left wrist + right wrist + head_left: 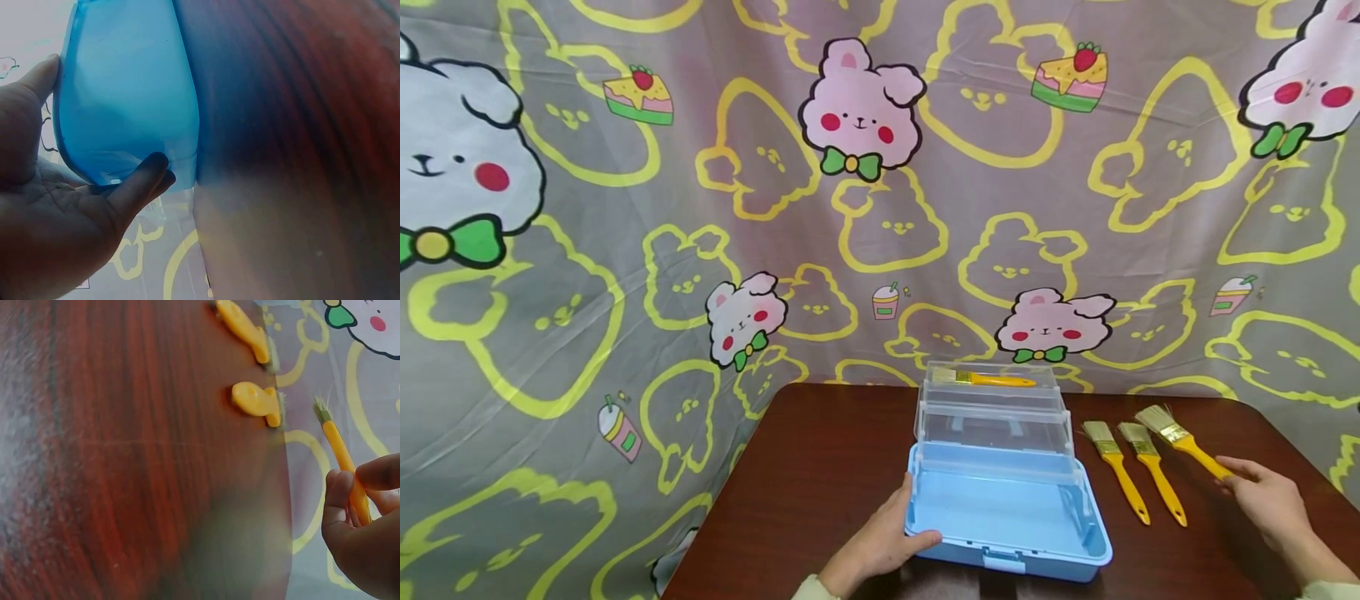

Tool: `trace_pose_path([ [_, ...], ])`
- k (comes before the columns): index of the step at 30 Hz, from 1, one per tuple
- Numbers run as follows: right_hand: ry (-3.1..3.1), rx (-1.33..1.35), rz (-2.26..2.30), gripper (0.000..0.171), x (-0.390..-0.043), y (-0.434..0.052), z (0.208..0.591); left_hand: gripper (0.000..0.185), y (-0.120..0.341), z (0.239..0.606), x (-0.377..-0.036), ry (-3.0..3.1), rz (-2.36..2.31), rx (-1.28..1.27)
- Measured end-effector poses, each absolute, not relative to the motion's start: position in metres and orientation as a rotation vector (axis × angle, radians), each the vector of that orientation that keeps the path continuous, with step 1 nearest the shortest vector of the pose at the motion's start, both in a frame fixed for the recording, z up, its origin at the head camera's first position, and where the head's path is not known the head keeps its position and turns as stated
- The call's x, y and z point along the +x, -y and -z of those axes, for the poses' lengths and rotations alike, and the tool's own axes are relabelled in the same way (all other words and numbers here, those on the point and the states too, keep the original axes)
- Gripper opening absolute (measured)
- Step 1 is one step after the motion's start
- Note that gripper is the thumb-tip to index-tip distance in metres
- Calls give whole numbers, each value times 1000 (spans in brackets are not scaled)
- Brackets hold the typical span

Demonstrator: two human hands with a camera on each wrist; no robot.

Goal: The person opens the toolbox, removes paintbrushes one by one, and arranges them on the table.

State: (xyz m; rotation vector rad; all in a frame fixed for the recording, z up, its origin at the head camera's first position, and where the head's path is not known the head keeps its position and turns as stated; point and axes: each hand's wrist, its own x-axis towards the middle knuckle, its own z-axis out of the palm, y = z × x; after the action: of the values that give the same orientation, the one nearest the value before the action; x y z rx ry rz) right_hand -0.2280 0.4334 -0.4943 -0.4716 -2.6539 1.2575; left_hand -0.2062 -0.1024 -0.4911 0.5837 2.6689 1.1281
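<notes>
A light-blue plastic storage box (1007, 508) stands with its clear lid and tiers raised at the back. My left hand (883, 533) grips its near left corner, thumb on the front rim and fingers along the side wall (131, 81). My right hand (1266, 500) pinches the yellow handle end of a paintbrush (1183, 437), bristles pointing away from me. In the right wrist view the same brush (337, 445) rises out of thumb and fingers. Left of it, two more yellow-handled paintbrushes (1116, 475) (1153, 475) lie side by side on the table.
Another paintbrush (996, 380) lies across the top clear tier (1048, 400) of the box. Everything stands on a dark red-brown wooden table (820, 467) with rounded corners. A printed cartoon-rabbit curtain (880, 225) hangs close behind and to the left.
</notes>
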Motion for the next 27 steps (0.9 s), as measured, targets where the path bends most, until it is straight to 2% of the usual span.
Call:
trace_pose_path([
  [13, 2645, -544, -1255, 44, -229, -440, 505, 101, 103, 491, -206, -2658, -1126, 581],
  [27, 2712, -474, -1258, 44, -231, -452, 521, 101, 104, 491, -206, -2667, -1118, 588],
])
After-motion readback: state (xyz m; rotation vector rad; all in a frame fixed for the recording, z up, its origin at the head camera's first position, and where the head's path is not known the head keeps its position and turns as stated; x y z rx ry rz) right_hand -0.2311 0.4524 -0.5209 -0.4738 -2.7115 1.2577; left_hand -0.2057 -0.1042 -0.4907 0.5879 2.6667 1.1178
